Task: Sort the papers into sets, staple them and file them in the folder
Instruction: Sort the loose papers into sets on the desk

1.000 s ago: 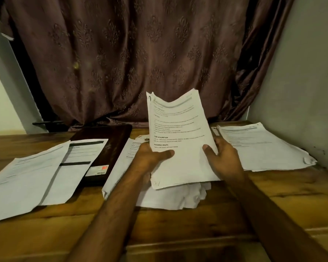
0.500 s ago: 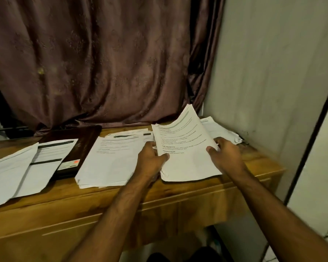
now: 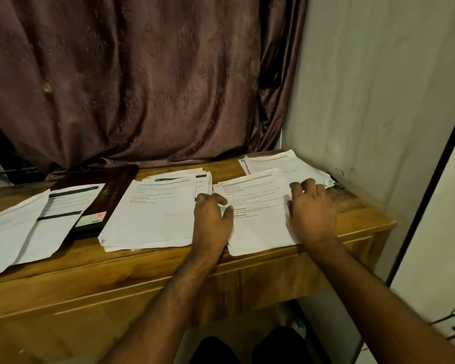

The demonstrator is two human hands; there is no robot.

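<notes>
A set of printed papers [image 3: 258,206] lies flat on the wooden table [image 3: 147,264] near its right end. My left hand [image 3: 212,222] rests on the set's left edge, thumb on the sheet. My right hand [image 3: 311,211] presses down on its right side with fingers spread. Left of it lies a bigger stack of papers [image 3: 153,214]. A dark folder [image 3: 108,195] lies further left, partly under loose sheets [image 3: 61,214]. Another pile of papers [image 3: 286,164] sits in the back right corner.
More white sheets [image 3: 8,232] overhang the table's left part. A maroon curtain [image 3: 142,88] hangs behind the table and a grey wall [image 3: 378,101] closes the right side. The table's right edge ends just past my right hand.
The set of papers that both hands held up has come down flat onto the table on the right. My fingers have loosened from gripping to resting on it. The camera turned right.
</notes>
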